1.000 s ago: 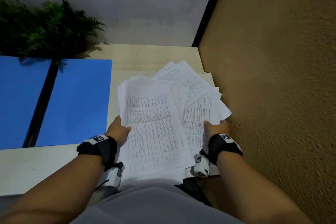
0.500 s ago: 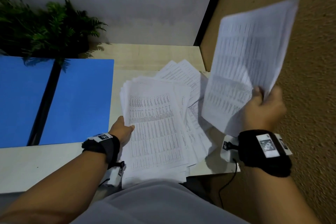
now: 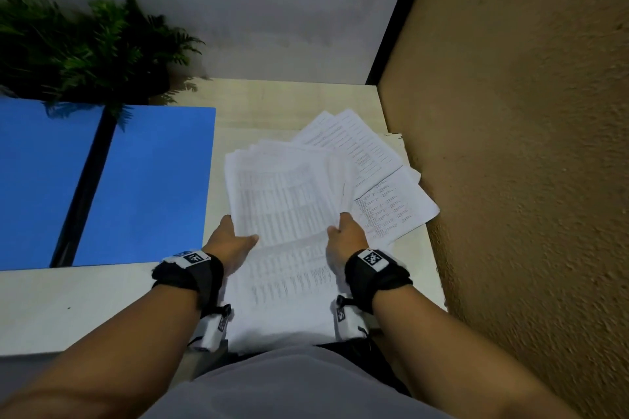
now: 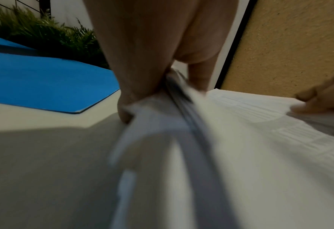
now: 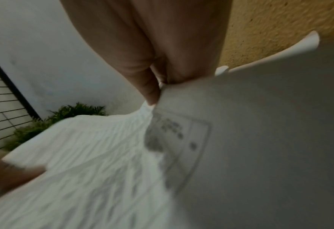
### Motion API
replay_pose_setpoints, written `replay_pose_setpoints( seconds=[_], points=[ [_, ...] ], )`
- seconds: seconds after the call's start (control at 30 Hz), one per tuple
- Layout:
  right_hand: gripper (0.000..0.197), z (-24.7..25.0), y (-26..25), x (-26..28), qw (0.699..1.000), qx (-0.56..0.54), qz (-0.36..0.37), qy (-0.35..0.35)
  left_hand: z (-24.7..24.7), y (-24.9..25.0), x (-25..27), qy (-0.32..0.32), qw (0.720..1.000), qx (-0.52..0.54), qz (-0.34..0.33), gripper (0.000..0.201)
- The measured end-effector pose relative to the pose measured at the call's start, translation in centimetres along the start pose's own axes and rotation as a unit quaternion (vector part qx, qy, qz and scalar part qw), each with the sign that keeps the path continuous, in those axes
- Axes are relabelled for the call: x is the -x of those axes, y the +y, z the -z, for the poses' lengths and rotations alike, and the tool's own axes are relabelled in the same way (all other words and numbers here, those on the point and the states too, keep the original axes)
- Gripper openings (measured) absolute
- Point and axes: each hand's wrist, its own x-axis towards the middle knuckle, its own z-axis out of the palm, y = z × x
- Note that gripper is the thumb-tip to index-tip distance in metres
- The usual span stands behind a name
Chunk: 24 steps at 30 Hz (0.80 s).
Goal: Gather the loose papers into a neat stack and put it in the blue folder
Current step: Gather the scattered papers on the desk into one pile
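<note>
A pile of printed papers (image 3: 286, 201) lies on the pale desk (image 3: 289, 95) in front of me. My left hand (image 3: 240, 230) grips its left edge, thumb on top and fingers beneath, as the left wrist view shows (image 4: 162, 88). My right hand (image 3: 340, 224) pinches the top sheets (image 5: 103, 155) at their near right corner, resting them on the pile. More loose sheets (image 3: 391, 194) fan out to the right, partly under the pile. The blue folder (image 3: 146, 180) lies open and flat on the left, apart from the papers.
A green fern plant (image 3: 85, 48) stands at the back left, overhanging the folder. A rough brown wall (image 3: 510, 146) closes the desk's right side, right beside the loose sheets. A white wall (image 3: 238, 10) runs behind. The desk's near edge is at my waist.
My right hand took a bunch of sheets from the right, lifted them high, and has now brought them down onto the main pile. My left hand stayed on the pile's left edge.
</note>
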Motion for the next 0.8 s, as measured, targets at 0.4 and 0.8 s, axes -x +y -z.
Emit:
replay_pose_setpoints(
  seconds=[0.4,0.8],
  points=[
    [0.032,3.9,-0.5,-10.2,0.980,-0.162,-0.073,0.086,-0.2,-1.3,0.1,0.022,0.996,0.079,-0.032,0.058],
    [0.034,9.3,-0.3,-9.4,0.983,-0.121,0.008,0.139,5.0,-1.6,1.6,0.060,0.971,0.227,-0.051,0.056]
  ],
)
